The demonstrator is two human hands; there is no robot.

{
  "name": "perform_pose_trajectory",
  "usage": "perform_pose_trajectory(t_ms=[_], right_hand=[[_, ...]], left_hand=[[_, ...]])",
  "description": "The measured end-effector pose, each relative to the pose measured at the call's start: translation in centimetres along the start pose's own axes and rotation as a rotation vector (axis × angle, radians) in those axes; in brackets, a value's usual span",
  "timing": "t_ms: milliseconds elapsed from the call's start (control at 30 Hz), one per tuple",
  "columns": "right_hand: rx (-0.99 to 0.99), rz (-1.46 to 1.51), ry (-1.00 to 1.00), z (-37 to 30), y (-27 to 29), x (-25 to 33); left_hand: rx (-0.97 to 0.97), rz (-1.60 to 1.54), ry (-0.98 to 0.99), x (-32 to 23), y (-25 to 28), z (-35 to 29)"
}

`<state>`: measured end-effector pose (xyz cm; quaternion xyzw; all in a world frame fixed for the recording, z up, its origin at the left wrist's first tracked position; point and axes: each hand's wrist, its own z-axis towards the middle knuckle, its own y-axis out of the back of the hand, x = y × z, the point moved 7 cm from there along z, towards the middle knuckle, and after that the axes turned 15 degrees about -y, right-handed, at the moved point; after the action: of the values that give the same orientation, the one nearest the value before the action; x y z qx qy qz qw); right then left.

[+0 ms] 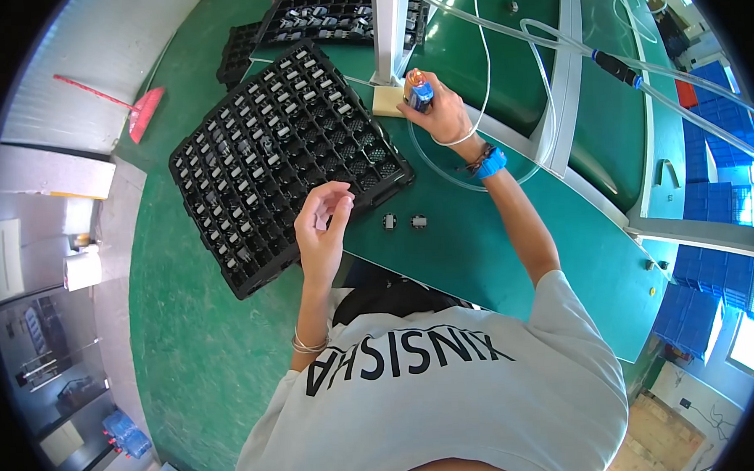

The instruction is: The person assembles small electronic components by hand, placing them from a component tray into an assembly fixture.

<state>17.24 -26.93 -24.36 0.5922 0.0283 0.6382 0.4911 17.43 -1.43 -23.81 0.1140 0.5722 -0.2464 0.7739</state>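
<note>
Gripping a small blue-and-orange object [419,90], which looks like a short bottle, the right hand [445,113] is closed around it, with the fingers and the thumb at its sides. This object is above the far part of the green flat-topped table [511,230], just beside a pale yellow rectangular block [388,102] near the foot of a white metal post [387,37]. On the right wrist there is a watch with a bright blue strap [490,161].

The left hand [323,217] is at the near edge of a large black plastic tray [367,156] with many square compartments. Its fingers are bent and the thumb comes near to the fingertips, but I cannot tell if something small is between them, nor if the hand touches the tray.

The tray lies at an angle, its left part reaching out beyond the table. Small silver-and-black metal parts [258,110] sit in many compartments, mostly on the far and left sides; compartments toward the near right corner are bare. Two similar loose parts [403,222] lie on the table, apart from each other, to the right of the left hand. A thin transparent hose [428,160] curves on the table near the right wrist.
</note>
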Motion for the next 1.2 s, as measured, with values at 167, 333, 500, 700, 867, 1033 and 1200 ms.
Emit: perform_pose_trajectory(t_ms=[167,333,500,700,867,1033,1200], right_hand=[[-0.025,0.034,0.044,-0.1,0.2,-0.1],[-0.059,-0.058,0.066,-0.4,0.5,0.1],[-0.120,-0.123,0.154,-0.3,0.6,0.0],[-0.087,-0.119,0.129,-0.3,0.2,-0.9],[-0.077,-0.083,0.124,-0.2,0.2,-1.8],[0.032,-0.048,0.084,-0.3,-0.4,-3.1],[0.052,-0.011,0.101,-0.3,-0.5,-3.5]], left_hand=[[0.000,0.006,0.003,-0.1,0.0,0.0],[-0.023,0.031,0.010,-0.4,-0.1,0.0],[-0.016,0.034,0.013,-0.1,0.0,-0.1],[-0.015,0.033,0.015,0.2,0.0,-0.1],[-0.008,0.025,0.027,0.6,0.2,-0.1],[-0.003,0.015,0.043,0.9,0.2,-0.2],[0.004,0.014,0.038,1.3,0.2,-0.4]])
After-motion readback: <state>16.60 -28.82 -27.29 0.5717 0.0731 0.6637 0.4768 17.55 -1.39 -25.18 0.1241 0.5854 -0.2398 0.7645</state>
